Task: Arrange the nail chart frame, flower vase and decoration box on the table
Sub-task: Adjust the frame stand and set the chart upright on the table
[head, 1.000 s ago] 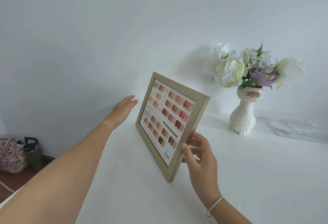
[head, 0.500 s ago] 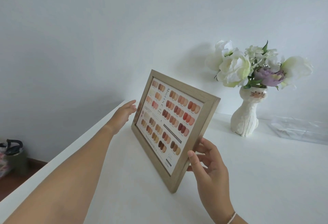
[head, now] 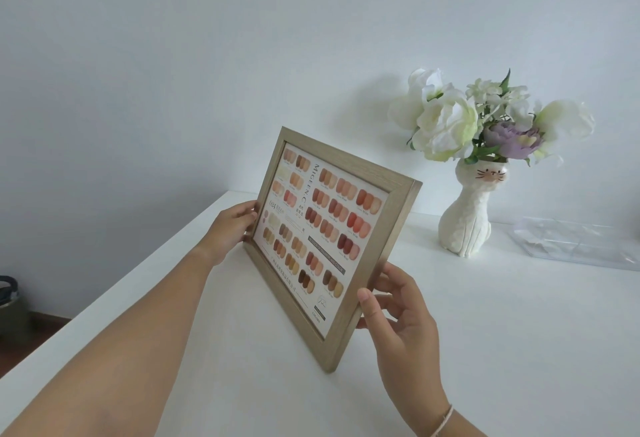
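You have the nail chart frame (head: 320,246) gripped between both hands: your left hand (head: 230,229) is closed on its far-left edge, and your right hand (head: 398,319) wraps the near-right edge, thumb on the front, fingers (head: 388,279) curled behind. The frame stands tilted on the white surface (head: 485,332), its long axis running from far left to near right, so each hand sits at one end of it. Its lower near corner seems to touch the surface, though you cannot be sure. To the right, against the wall, stands the flower vase (head: 465,222), well apart from the frame; your right hand is the nearer to it. Farther right lies the clear decoration box (head: 581,242). Count: one frame, one vase, one box.
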